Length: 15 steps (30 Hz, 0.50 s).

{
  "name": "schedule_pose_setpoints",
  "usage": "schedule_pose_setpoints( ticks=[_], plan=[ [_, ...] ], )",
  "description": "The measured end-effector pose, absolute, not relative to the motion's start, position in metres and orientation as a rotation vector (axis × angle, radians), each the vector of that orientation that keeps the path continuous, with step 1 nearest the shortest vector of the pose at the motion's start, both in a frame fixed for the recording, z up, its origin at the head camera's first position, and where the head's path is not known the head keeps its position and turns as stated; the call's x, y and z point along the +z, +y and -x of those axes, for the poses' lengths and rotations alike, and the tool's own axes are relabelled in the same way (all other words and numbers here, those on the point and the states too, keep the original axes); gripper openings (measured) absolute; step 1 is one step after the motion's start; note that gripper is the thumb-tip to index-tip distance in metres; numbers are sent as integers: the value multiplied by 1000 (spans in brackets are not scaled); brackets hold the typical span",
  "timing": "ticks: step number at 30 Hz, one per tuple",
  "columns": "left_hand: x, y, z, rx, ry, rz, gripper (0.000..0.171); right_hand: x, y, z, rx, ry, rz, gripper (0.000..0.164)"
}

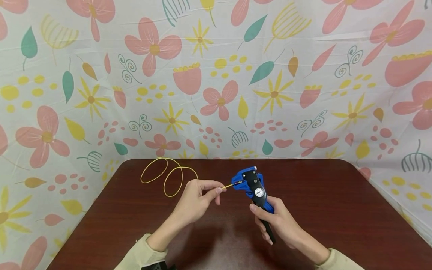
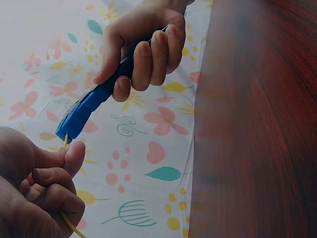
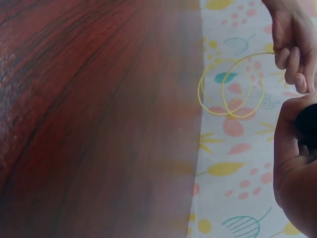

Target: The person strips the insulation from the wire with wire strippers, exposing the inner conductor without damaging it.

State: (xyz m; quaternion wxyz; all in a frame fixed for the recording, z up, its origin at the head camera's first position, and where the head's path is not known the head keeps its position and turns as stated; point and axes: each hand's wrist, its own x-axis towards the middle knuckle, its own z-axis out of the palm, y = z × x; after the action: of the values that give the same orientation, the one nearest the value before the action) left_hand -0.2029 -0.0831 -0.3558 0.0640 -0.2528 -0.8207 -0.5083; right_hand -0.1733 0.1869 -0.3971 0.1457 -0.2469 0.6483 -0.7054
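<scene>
As seen from the head, counted one left hand [image 1: 197, 199], one right hand [image 1: 280, 222], one yellow wire [image 1: 227, 186], one blue-and-black wire stripper [image 1: 255, 182]. Noted left fingers pinching the wire near its end, right fingers wrapped around the stripper's handles. Located the wire's end at the stripper's mouth, above the bench [image 1: 330, 213]; counted two loops beyond the left hand. Found one round white label [image 1: 259, 192] on the stripper; could not read its lettering surely.

A round white label [image 1: 259, 192] sits on the blue-and-black hand tool [image 1: 253, 183]; its dark lettering, possibly "HS", is too small to read for certain.
</scene>
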Motion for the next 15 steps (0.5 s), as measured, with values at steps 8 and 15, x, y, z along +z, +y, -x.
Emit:
schedule_pose_setpoints(
  ticks=[8, 15],
  plan=[
    [-357, -84, 202, -1513, -2493, 763, 15, -396, 187, 172, -2030, 1822, 692, 23],
    [-363, -94, 205, -1477, -2484, 730, 16, -393, 197, 174, -2156, 1924, 534, 28]
  ],
)
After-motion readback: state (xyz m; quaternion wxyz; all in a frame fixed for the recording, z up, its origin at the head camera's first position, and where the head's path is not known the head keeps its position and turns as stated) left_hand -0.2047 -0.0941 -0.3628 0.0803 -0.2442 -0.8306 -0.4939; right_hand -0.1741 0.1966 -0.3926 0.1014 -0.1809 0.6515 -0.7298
